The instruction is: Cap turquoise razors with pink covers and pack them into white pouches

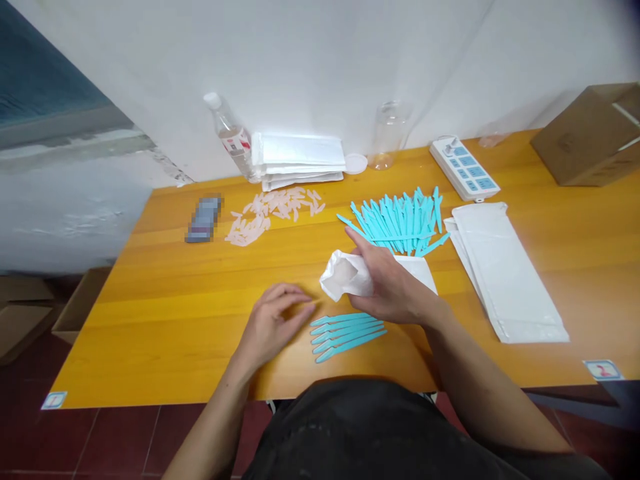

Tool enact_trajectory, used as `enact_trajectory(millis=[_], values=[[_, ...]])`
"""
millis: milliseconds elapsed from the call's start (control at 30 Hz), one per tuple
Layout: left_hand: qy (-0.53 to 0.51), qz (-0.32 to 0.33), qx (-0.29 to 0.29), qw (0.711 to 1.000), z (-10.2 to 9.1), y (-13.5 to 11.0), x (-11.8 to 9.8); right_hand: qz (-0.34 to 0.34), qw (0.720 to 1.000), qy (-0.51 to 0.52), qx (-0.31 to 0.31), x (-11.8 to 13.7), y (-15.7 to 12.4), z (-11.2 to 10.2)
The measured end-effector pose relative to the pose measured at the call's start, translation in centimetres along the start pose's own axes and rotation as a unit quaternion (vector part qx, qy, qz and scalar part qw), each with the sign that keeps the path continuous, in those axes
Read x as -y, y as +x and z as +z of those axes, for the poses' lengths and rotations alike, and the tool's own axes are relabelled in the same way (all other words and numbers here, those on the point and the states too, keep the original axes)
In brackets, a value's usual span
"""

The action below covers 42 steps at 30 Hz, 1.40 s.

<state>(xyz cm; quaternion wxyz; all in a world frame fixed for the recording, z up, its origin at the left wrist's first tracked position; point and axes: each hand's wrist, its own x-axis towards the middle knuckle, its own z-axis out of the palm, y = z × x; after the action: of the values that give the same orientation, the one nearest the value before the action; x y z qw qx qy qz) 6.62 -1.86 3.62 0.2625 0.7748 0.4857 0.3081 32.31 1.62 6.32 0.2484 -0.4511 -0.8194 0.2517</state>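
My right hand (393,283) is wrapped round a white padded envelope (345,275), whose open mouth faces left, toward my left hand (277,321). That left hand hovers just left of the envelope with curved fingers; its thumb and index tips are close together, and nothing shows between them. Below the envelope, several turquoise eyebrow razors (347,335) lie side by side in a neat row. A larger loose heap of turquoise eyebrow razors (400,217) is spread behind my right hand. Part of a white sheet or envelope (420,272) shows beneath the right hand.
Small pale pink pieces (280,207) lie scattered at the back left, near a phone (204,219). Along the wall stand a bottle (233,140), stacked white envelopes (300,157), a clear jar (390,133), a power strip (465,167) and a cardboard box (585,137). More envelopes (505,273) lie right.
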Motion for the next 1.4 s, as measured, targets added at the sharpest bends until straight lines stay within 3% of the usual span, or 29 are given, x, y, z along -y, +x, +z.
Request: enact_trajectory(millis=[100, 267, 367, 467, 567, 667, 767, 900, 967, 1133, 1233, 1300, 1400], values=[[0.058, -0.021, 0.094, 0.994, 0.4, -1.9, 1.5, 0.003, 1.0, -0.001, -0.001, 0.1, 0.0, 0.0], [0.06, -0.016, 0.09, 0.994, 1.9, -2.1, 1.6, -0.007, 1.0, -0.006, -0.005, 0.1, -0.1, 0.2], [0.023, -0.027, 0.085, 0.996, 1.6, -2.0, 1.7, -0.006, 1.0, -0.011, -0.005, -0.1, -0.1, 0.2], [-0.003, -0.086, 0.014, 0.996, -0.7, -2.5, 2.6, -0.003, 1.0, -0.013, 0.004, -0.4, -0.1, 0.5], [-0.021, -0.139, -0.136, 0.981, -4.5, -3.1, 3.3, -0.01, 1.0, -0.013, 0.013, -0.7, -0.1, 0.8], [-0.034, -0.121, -0.214, 0.969, -7.6, -2.9, 2.4, -0.012, 1.0, -0.015, 0.02, -0.8, 0.0, 1.0], [-0.012, -0.046, -0.182, 0.982, -8.0, -1.2, 0.1, -0.016, 1.0, -0.017, 0.02, -0.8, 0.0, 1.2], [0.074, 0.07, -0.074, 0.992, -6.0, 2.1, -3.0, -0.019, 1.0, -0.016, 0.015, -0.7, -0.2, 1.0], [0.091, 0.106, -0.047, 0.989, -5.5, 3.1, -3.6, -0.008, 1.0, -0.008, 0.005, -0.5, -0.2, 0.7], [0.074, 0.086, -0.068, 0.991, -8.0, 2.4, -2.8, 0.012, 0.999, 0.034, -0.023, -0.4, -0.2, 0.0], [0.067, 0.094, -0.029, 0.993, -9.7, 1.8, -2.3, 0.004, 0.999, 0.037, -0.023, -0.5, 0.0, 0.1], [0.056, 0.112, -0.007, 0.992, -9.7, 2.0, -2.5, 0.001, 0.999, 0.037, -0.021, -0.5, 0.1, 0.2], [0.055, 0.137, -0.008, 0.989, -7.7, 3.3, -3.3, -0.004, 0.999, 0.048, -0.013, -0.5, 0.2, 0.5]])
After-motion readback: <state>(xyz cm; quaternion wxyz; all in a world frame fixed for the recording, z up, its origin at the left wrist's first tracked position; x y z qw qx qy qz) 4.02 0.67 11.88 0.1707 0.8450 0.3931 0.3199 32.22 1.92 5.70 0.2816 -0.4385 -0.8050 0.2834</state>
